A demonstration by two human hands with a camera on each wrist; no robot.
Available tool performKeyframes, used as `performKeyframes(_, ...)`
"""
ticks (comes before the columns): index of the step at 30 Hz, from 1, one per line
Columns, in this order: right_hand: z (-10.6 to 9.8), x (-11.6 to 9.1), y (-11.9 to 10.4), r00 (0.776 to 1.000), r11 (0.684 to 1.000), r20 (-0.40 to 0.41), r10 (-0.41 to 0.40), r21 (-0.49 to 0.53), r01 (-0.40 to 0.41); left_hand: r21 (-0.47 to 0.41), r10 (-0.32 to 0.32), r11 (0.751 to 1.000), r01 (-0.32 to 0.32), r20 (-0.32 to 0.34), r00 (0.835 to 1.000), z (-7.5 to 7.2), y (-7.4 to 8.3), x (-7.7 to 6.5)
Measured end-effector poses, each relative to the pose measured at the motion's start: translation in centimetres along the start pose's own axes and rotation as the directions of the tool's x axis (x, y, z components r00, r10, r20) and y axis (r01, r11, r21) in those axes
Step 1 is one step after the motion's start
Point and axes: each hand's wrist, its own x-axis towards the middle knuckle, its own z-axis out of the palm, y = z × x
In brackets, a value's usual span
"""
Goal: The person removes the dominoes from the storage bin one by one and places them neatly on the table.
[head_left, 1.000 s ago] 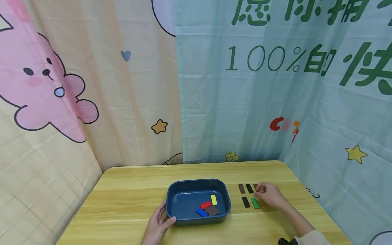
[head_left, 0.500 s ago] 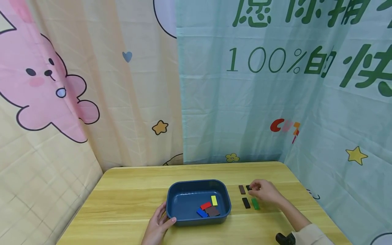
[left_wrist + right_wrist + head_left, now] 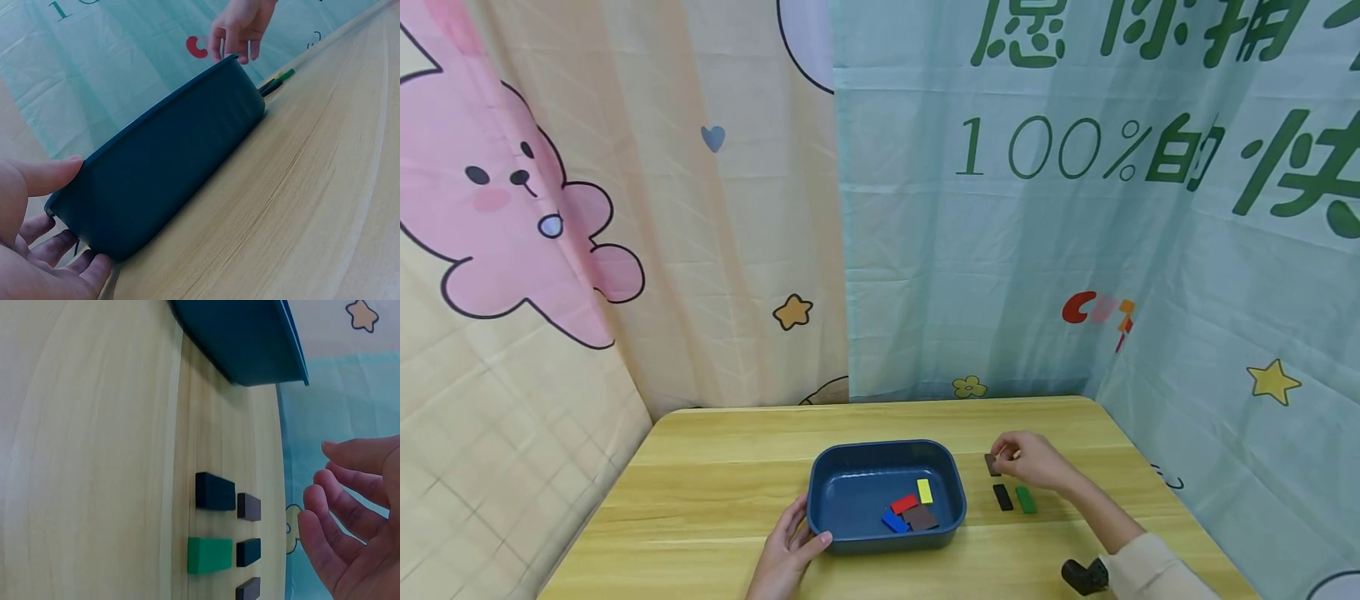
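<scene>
My left hand (image 3: 783, 546) grips the near left corner of a dark blue plastic tub (image 3: 880, 543). In the left wrist view, its thumb lies on the rim and its fingers on the outer wall. My right hand (image 3: 1037, 461) hovers over the back row of small tiles, nearest a brown tile (image 3: 992, 465). In the right wrist view its fingers (image 3: 337, 494) are loosely bent, with nothing between them and the thumb. That view shows two brown tiles and a black tile (image 3: 249, 552) in that row. A black tile (image 3: 1003, 497) and a green tile (image 3: 1026, 500) lie nearer.
Inside the tub lie a yellow tile (image 3: 924, 491), a red tile (image 3: 904, 504), a blue tile (image 3: 895, 522) and brown pieces (image 3: 921, 517). Everything stands on a wood-grain table (image 3: 722, 475). Printed curtains (image 3: 970, 250) hang behind it and at both sides.
My right hand has moved left along the back row, from the rightmost brown tile to the leftmost one. My left hand and the tub have stayed put.
</scene>
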Motion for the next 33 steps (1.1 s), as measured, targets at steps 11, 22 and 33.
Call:
performKeyframes(11, 1.7, 1.9, -2.0, 0.997, 0.997, 0.030, -0.073, 0.016, 0.073, -0.004, 0.014, 1.000, -0.014, 0.005, 1.000, 0.0, 0.0, -0.1)
performKeyframes(22, 3.3, 3.5, -4.2, 0.977, 0.980, 0.091, -0.191, -0.032, 0.195, 0.012, 0.004, 1.000, -0.004, 0.005, 1.000, 0.0, 0.0, 0.1)
performKeyframes(33, 5.2, 4.6, -5.6, 0.936, 0.952, 0.191, -0.295, -0.025, 0.305, 0.022, -0.007, 1.000, 0.008, -0.002, 1.000, 0.0, 0.1, 0.0)
